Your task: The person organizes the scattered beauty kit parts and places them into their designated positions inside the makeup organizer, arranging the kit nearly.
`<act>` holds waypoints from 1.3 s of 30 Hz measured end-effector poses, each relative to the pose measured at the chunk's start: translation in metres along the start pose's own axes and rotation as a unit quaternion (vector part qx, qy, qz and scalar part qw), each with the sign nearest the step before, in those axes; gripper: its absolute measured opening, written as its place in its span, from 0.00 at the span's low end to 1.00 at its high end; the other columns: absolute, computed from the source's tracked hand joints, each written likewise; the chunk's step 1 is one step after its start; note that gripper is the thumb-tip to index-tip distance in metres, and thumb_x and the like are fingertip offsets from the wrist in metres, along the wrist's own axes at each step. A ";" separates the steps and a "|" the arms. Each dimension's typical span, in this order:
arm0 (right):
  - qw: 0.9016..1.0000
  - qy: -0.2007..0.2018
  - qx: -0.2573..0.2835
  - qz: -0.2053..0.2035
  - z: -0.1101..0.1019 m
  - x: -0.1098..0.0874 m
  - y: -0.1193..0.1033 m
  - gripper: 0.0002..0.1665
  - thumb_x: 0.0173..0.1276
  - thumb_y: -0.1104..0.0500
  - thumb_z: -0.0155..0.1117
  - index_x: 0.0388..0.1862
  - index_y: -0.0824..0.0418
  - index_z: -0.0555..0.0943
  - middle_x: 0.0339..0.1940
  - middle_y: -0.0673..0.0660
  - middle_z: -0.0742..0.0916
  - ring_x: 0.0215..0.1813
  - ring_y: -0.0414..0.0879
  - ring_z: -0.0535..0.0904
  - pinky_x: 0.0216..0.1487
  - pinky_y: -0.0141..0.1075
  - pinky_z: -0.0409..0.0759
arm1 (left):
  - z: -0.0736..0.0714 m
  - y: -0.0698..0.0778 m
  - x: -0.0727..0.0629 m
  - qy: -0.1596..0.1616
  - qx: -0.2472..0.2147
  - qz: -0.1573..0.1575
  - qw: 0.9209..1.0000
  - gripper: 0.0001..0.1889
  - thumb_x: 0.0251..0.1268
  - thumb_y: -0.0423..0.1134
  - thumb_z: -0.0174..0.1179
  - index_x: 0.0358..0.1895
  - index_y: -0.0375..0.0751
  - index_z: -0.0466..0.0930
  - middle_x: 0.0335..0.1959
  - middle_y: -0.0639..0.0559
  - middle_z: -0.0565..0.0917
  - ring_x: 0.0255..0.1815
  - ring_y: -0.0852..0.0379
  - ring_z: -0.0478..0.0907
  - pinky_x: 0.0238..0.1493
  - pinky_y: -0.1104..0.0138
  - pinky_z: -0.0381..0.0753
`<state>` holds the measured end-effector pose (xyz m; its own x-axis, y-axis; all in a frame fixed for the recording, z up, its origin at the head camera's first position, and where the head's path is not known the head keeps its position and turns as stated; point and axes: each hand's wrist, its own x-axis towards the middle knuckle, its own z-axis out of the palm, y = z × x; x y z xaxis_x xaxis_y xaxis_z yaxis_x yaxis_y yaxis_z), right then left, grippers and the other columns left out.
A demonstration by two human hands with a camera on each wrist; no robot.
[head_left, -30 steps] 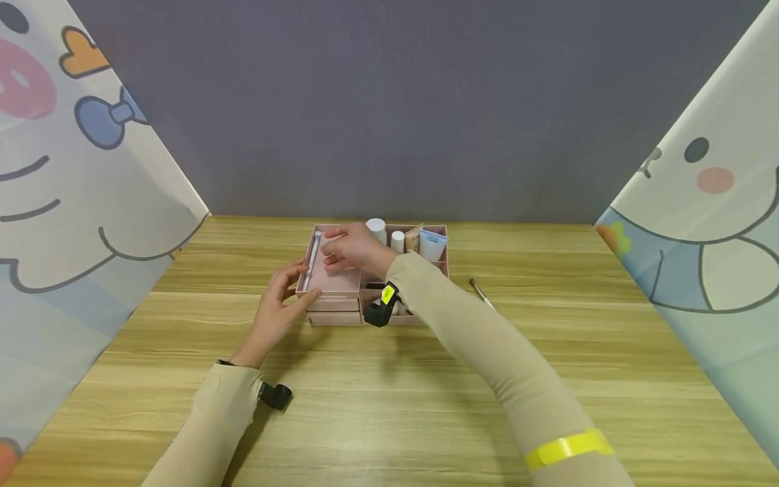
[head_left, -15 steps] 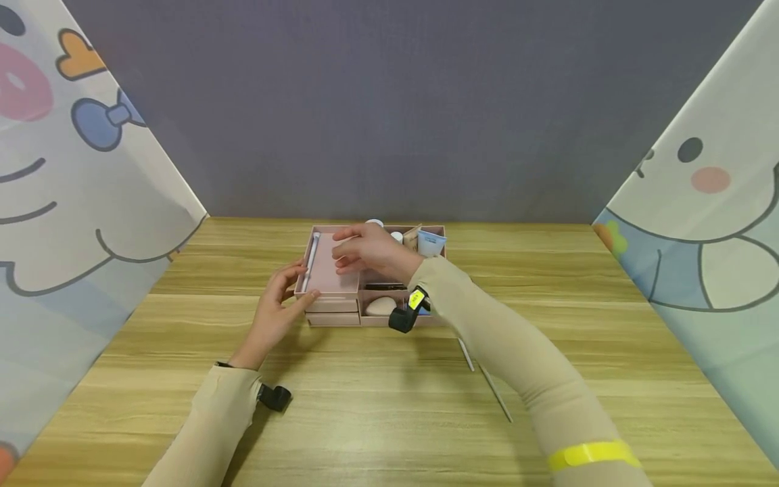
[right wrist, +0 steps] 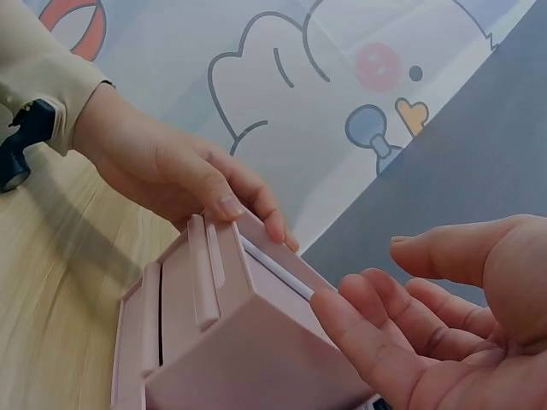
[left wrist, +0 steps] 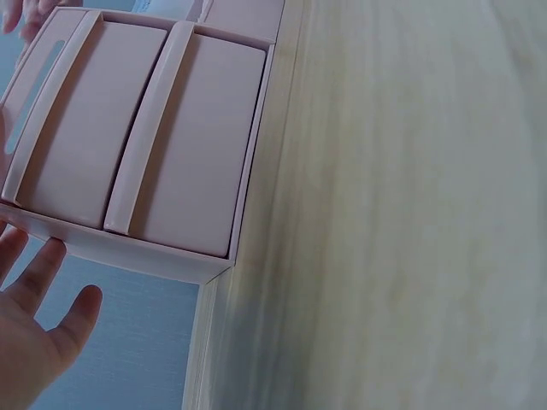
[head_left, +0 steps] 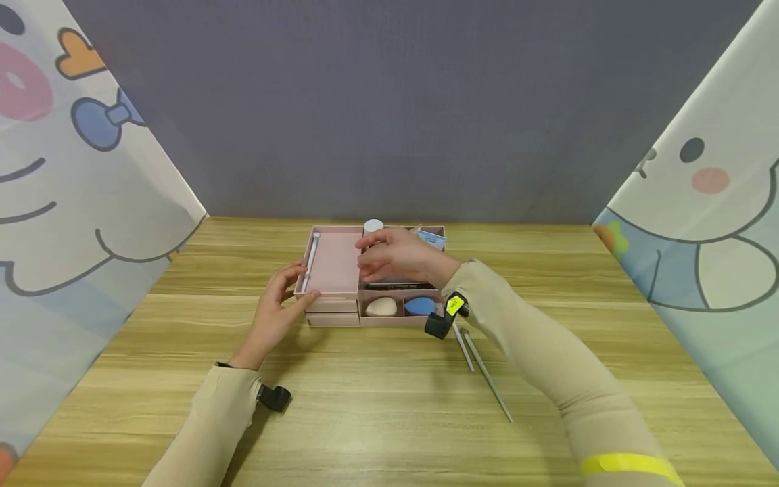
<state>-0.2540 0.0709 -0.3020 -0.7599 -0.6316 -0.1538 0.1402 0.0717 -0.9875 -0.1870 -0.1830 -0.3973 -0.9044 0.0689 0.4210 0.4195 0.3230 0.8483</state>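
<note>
A pink makeup organizer with two front drawers stands at the back of the table in the head view. My left hand holds its front left corner, thumb on the front rim and fingers along the left side. In the shallow top tray, a slim white stick lies along the left wall. My right hand hovers over the middle compartments, fingers loosely bent with nothing between them, partly hiding the contents. A beige makeup sponge and a blue makeup sponge sit in the front compartments.
Dark slim pencils lie behind the sponges. A white-capped bottle and a pale blue tube stand at the organizer's back. On the table to its right lie a white-handled stick and a longer grey-green brush, partly under the right forearm.
My right hand has moved right, off the top tray and over the middle compartments, uncovering the tray and both sponges. The left hand has stayed at the corner.
</note>
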 end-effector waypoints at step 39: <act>0.998 0.020 -0.057 0.026 -0.081 -0.059 0.026 0.27 0.74 0.72 0.52 0.67 0.81 0.59 0.33 0.57 0.85 0.33 0.44 0.84 0.44 0.42 0.85 | -0.001 -0.004 0.002 -0.003 -0.004 -0.007 1.000 0.23 0.64 0.27 0.65 0.60 0.27 0.72 0.72 0.37 0.65 0.67 0.40 0.68 0.56 0.65 0.70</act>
<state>-0.2571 0.1725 -0.3212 -0.7789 -0.5931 -0.2036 0.1083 0.1925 -0.9753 -0.1900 -0.1850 -0.3997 -0.9105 0.0709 0.4075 0.4079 0.3164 0.8564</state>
